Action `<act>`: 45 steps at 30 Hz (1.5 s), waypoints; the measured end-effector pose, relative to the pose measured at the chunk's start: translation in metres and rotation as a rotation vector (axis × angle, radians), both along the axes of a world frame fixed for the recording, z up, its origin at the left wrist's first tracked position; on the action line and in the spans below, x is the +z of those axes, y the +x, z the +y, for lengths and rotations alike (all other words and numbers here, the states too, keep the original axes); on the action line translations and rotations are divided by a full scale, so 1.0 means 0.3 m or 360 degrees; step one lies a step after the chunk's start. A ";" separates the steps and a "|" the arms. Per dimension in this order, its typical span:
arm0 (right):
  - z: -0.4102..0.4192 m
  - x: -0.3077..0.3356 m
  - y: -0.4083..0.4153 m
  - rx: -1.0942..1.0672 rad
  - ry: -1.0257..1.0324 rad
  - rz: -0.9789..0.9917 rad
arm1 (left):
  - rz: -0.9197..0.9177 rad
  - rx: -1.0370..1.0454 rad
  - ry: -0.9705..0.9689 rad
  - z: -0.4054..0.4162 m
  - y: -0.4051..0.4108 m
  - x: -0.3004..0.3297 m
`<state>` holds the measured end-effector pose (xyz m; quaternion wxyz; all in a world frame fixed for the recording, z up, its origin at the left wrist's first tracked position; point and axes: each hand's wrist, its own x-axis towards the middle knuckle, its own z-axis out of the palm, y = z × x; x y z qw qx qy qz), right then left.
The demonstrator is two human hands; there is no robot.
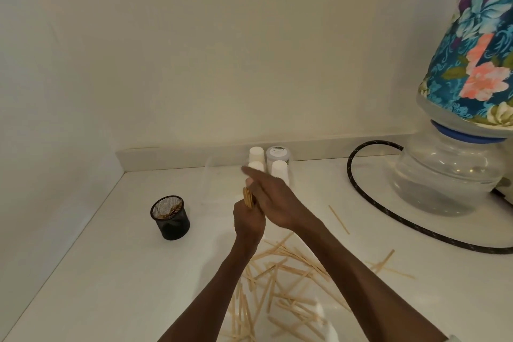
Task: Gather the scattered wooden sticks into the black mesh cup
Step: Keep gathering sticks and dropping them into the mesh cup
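Note:
The black mesh cup (170, 218) stands upright on the white counter at the left, with a few sticks inside it. My left hand (248, 223) grips a bundle of wooden sticks (248, 198) upright, to the right of the cup. My right hand (270, 198) lies flat against the bundle's top with straight fingers pointing left. A heap of scattered wooden sticks (286, 280) lies on the counter below my forearms, and one thin stick (339, 219) lies apart to the right.
White paper cups (279, 169) and a clear jar (278, 157) stand by the back ledge. A black braided hose (388, 216) curves across the right side. A large water bottle with a floral cover (449, 175) sits at far right. A clear tray (219, 183) lies behind my hands.

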<state>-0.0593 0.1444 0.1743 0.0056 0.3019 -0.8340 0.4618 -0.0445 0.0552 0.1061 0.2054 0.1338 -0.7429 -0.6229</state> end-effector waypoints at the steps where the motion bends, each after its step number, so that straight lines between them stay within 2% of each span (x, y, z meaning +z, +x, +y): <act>1: -0.012 0.004 0.012 0.0072 0.0183 0.0080 | 0.0030 -0.0004 -0.0060 0.000 0.004 0.001; 3: -0.038 0.008 0.037 0.0146 0.0400 0.0211 | 0.0066 0.0010 -0.0105 -0.011 0.009 -0.007; 5: -0.063 0.020 0.049 0.0155 0.0431 0.0274 | 0.0032 0.0029 -0.0180 -0.043 0.011 -0.034; 13: -0.170 0.109 0.017 0.0186 0.0777 0.0105 | 0.0112 0.0084 -0.0503 -0.185 0.021 -0.070; 21: -0.349 0.096 0.012 0.0114 0.0944 0.0071 | 0.0031 0.0294 -0.0604 -0.324 0.033 -0.104; 27: -0.449 0.119 -0.045 -0.0025 0.0846 0.0140 | -0.0339 0.0290 -0.0190 -0.432 0.054 -0.152; 31: -0.530 0.131 -0.097 -0.0172 0.0553 0.0178 | -0.0683 0.0163 0.0108 -0.482 0.077 -0.217; 35: -0.640 0.073 -0.113 -0.0156 0.0506 0.0258 | -0.0794 0.0024 0.0029 -0.492 0.089 -0.241; 45: -0.790 -0.132 -0.153 0.0031 0.0867 0.0520 | -0.0807 -0.0061 -0.0152 -0.507 0.090 -0.263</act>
